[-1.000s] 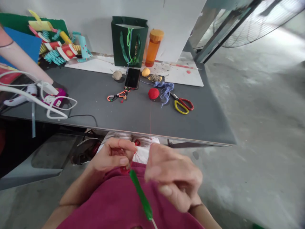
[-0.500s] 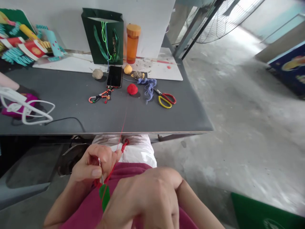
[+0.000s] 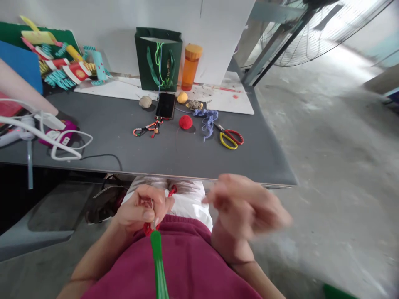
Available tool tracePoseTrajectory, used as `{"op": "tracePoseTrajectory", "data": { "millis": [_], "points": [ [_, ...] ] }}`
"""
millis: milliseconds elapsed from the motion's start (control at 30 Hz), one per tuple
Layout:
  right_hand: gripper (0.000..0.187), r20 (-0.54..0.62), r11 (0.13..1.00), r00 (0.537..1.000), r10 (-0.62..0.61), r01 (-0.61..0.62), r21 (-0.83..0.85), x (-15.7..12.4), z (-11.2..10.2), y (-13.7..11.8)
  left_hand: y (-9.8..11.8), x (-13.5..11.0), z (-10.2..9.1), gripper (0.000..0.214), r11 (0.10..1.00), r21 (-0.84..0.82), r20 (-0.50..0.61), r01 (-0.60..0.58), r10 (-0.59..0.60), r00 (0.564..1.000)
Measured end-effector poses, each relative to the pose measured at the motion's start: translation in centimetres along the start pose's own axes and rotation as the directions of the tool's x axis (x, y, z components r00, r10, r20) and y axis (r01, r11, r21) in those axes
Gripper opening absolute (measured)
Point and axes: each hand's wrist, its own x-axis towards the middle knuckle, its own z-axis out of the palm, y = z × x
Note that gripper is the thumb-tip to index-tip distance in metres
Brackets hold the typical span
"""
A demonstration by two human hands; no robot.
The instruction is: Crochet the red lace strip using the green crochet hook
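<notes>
My left hand [image 3: 146, 207] is closed in front of the belly, pinching a crochet hook with a green handle [image 3: 158, 257]. Its metal shaft passes between thumb and fingers, and the handle points down toward the shirt. Red crocheted yarn [image 3: 151, 228] shows under that hand, and a short end of it sticks out beyond the fingertips over the lap. To the right, my right hand [image 3: 246, 207] is in the air by the table's front edge, smeared by motion; whether yarn lies in its fingers cannot be made out. On the table rests a red yarn ball [image 3: 185, 122].
Scissors [image 3: 230, 138], tangled purple yarn [image 3: 208, 120], a phone [image 3: 166, 106] with a bead strap, and small yellow [image 3: 182, 97] and beige [image 3: 145, 101] balls lie on the grey table [image 3: 102, 141]. Behind stand a green paper bag [image 3: 158, 62] and an orange bottle [image 3: 190, 68]. White cables [image 3: 68, 145] lie left.
My right hand has swung away from the hook, up and to the right, uncovering the green handle. My left hand keeps its grip. The camera view has shifted, so the table appears further right.
</notes>
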Motion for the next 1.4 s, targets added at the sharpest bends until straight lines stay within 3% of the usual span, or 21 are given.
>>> {"op": "tracePoseTrajectory", "data": {
  "millis": [67, 133, 267, 400, 500, 567, 733, 867, 1100, 1300, 1400],
  "points": [
    [0.027, -0.059, 0.996, 0.996, 0.064, -0.067, -0.052, 1.2, 1.8, 2.4, -0.3, -0.2, 0.0, 0.021, 1.0, -0.029, -0.028, 0.013, -0.014, 1.0],
    [0.014, 0.018, 0.971, 0.973, 0.231, -0.229, -0.073, 2.1, 3.6, 5.1, -0.6, -0.5, -0.1, 0.021, 0.999, -0.035, -0.046, 0.023, -0.025, 0.999],
    [0.012, 0.162, 0.821, 0.832, 0.531, -0.458, -0.339, 3.6, 6.8, 9.6, -1.2, -0.7, -0.7, 0.021, 0.998, -0.032, -0.065, 0.048, -0.05, 0.997],
    [0.025, 0.171, 0.711, 0.771, 0.613, -0.444, -0.545, 6.0, 9.3, 11.1, -1.4, -0.4, -1.2, 0.021, 0.997, -0.049, -0.069, 0.057, -0.06, 0.996],
    [0.036, 0.176, 0.614, 0.694, 0.698, -0.453, -0.646, 7.6, 10.9, 11.4, -1.3, -0.2, -1.2, 0.022, 0.997, -0.047, -0.064, 0.066, -0.069, 0.996],
    [0.037, 0.155, 0.579, 0.677, 0.72, -0.461, -0.672, 8.2, 11.7, 11.7, -1.1, -0.2, -1.2, 0.021, 0.997, -0.047, -0.079, 0.068, -0.072, 0.994],
    [0.02, 0.143, 0.578, 0.675, 0.724, -0.48, -0.66, 8.2, 12.5, 13.5, -1.1, -0.2, -1.4, 0.019, 0.994, -0.066, -0.102, 0.085, -0.092, 0.991],
    [0.022, 0.15, 0.616, 0.689, 0.709, -0.502, -0.607, 7.7, 12.3, 14.5, -1.3, -0.3, -1.8, 0.014, 0.99, -0.067, -0.101, 0.123, -0.13, 0.986],
    [0.013, 0.175, 0.765, 0.774, 0.608, -0.512, -0.391, 4.8, 11.7, 13.2, -1.4, -0.3, -1.9, 0.02, 0.989, -0.094, -0.108, 0.117, -0.127, 0.986],
    [0.015, 0.118, 0.834, 0.835, 0.538, -0.507, -0.216, 3.3, 11.4, 12.2, -1.3, -0.1, -2.0, 0.016, 0.982, -0.086, -0.144, 0.168, -0.179, 0.973],
    [0.011, 0.051, 0.855, 0.853, 0.519, -0.519, -0.014, 3.3, 11.4, 12.9, -1.5, 0.0, -2.1, 0.019, 0.982, -0.065, -0.172, 0.175, -0.184, 0.968]
  ]
}}
